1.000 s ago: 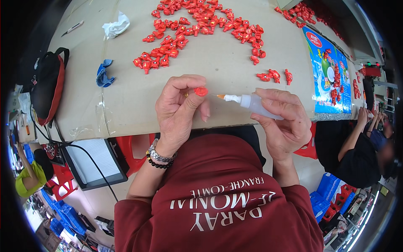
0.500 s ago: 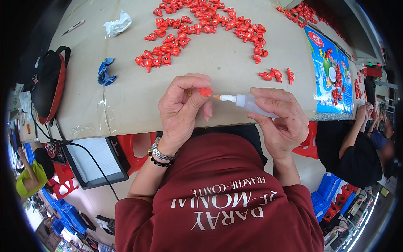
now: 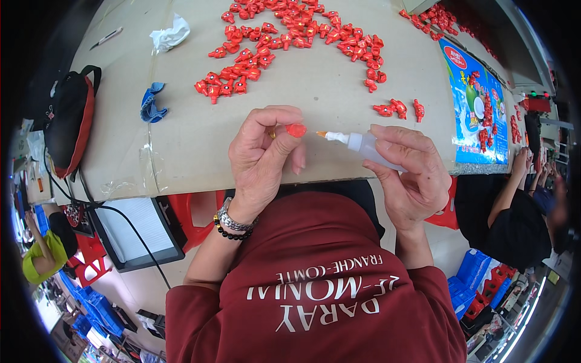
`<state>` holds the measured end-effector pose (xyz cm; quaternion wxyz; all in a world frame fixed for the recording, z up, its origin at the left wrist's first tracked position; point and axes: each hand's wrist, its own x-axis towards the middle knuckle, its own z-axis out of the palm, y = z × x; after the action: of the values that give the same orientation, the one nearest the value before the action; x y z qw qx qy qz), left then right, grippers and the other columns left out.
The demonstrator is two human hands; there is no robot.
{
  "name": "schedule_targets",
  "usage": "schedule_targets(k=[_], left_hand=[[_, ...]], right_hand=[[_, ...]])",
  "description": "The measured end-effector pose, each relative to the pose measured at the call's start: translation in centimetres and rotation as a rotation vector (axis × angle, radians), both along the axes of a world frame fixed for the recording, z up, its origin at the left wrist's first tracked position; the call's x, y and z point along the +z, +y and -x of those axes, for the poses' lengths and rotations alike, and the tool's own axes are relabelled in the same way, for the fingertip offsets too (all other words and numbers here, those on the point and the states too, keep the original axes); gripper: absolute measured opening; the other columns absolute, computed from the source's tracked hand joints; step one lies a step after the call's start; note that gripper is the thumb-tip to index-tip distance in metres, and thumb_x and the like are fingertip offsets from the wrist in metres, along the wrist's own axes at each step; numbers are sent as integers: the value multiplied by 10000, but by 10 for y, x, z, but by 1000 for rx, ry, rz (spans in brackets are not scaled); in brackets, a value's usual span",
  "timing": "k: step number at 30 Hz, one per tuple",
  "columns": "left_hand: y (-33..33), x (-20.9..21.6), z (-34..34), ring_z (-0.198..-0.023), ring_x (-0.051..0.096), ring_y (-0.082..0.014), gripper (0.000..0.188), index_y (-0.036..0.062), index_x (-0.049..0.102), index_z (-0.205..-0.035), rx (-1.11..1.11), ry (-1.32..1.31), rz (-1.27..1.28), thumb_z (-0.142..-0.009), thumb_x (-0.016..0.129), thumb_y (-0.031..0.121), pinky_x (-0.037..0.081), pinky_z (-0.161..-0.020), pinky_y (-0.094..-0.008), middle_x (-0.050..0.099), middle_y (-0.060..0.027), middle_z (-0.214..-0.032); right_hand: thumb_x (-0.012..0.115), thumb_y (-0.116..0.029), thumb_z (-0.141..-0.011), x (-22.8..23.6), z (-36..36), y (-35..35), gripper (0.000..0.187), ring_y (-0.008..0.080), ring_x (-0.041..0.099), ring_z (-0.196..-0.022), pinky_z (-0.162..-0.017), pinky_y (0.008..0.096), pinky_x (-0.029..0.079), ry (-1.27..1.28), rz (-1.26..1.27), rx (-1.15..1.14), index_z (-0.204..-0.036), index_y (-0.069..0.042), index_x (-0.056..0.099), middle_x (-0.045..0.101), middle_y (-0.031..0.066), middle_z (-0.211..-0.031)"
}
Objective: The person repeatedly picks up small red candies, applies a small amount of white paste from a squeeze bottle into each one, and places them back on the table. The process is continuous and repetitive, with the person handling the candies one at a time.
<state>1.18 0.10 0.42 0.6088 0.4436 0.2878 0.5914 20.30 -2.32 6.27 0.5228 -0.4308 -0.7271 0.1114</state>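
Between the thumb and fingers of my left hand [image 3: 263, 151] is a small red plastic piece [image 3: 296, 130], its end turned to the right. My right hand [image 3: 414, 166] grips a translucent squeeze bottle [image 3: 374, 150] that lies sideways in the fingers. The bottle's white neck narrows to an orange-brown tip [image 3: 321, 134], which points at the red piece with a small gap between them. Both hands are over the table's near edge. Three loose red figure pieces [image 3: 398, 108] lie beyond my right hand.
Many red pieces [image 3: 296, 30] are spread over the far table [image 3: 181, 145]. A crumpled tissue [image 3: 170, 34], a blue curved item [image 3: 152, 104], a pen-like tool [image 3: 106, 38] and a black bag [image 3: 71, 121] are at left. A blue printed sheet [image 3: 466, 115] with red pieces lies right, near a co-worker's arm [image 3: 511, 187].
My right hand has drawn the bottle back to the right, so its tip, earlier at the red piece, is now apart from it. My left hand has hardly moved.
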Motion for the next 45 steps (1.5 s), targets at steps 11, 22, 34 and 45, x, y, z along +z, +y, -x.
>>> schedule_targets(k=[11, 22, 34, 45], left_hand=[[-1, 0, 1, -537, 540, -126, 147, 4, 518, -1032, 6, -7, 15, -904, 583, 35, 419, -435, -228, 536, -155, -1131], [-8, 12, 4, -515, 532, -108, 144, -22, 500, -1034, -21, -147, 176, -901, 555, -10, 421, -427, -218, 608, -102, -917], [-12, 4, 10, -459, 500, -104, 119, 31, 499, -961, -122, -227, 178, -904, 593, 78, 392, -361, -207, 625, -117, -908], [-12, 6, 5, -482, 497, -99, 125, 16, 514, -1008, -107, -239, 238, -926, 568, 92, 387, -378, -205, 629, -98, -924]], right_hand=[[775, 64, -646, 3, -1, -5, 328, 256, 658, -891, -740, 321, 552, -60, 56, 31, -928, 8, 618, 655, 197, -980], [629, 110, -733, 13, -29, 15, 525, 251, 649, -895, -817, 311, 528, 895, 532, -27, -1239, 56, 494, 594, 154, -1048], [713, -74, -726, 5, -50, 74, 115, 207, 628, -600, -556, 343, 509, -225, 517, -204, -790, -23, 631, 616, 81, -729], [756, -144, -714, -11, -26, 77, 198, 252, 598, -617, -580, 368, 458, -687, 305, -341, -802, -7, 644, 618, 113, -732]])
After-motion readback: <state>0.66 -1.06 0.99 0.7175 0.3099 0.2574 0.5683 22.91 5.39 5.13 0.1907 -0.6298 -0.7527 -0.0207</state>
